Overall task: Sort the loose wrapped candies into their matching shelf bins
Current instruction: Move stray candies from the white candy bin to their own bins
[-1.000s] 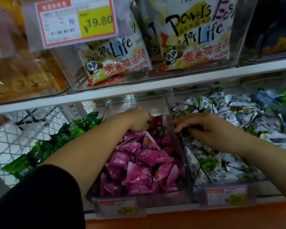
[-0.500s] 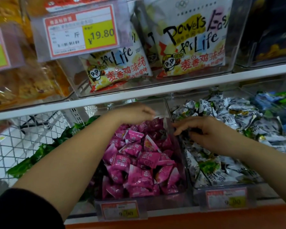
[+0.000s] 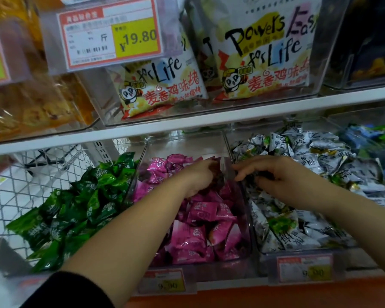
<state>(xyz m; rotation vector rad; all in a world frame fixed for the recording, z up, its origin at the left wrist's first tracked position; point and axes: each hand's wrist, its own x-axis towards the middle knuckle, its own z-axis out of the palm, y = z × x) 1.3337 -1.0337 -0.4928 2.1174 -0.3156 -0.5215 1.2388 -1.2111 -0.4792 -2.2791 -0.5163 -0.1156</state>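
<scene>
Three kinds of wrapped candy lie side by side on the lower shelf: green candies (image 3: pixel 76 210) at the left, pink candies (image 3: pixel 200 232) in a clear middle bin (image 3: pixel 246 221), and white-and-green candies (image 3: pixel 298 232) in the clear bin on the right. My left hand (image 3: pixel 198 176) reaches into the back of the pink bin, its fingers curled round a dark pink candy (image 3: pixel 218 181) beside the divider. My right hand (image 3: pixel 276 176) hovers over the white candies just across that divider with curled fingers. What lies under them is in shadow.
Blue-wrapped candies (image 3: pixel 373 138) fill a bin at the far right. A white wire basket (image 3: pixel 20 192) stands left of the green pile. The upper shelf edge (image 3: pixel 187 127) hangs close above the hands, carrying snack bags (image 3: pixel 262 52). Price tags (image 3: pixel 305 271) front the bins.
My left hand has come down and to the right, from the back of the pink bin into the candies by the divider. My right hand has hardly moved. The view shifted slightly.
</scene>
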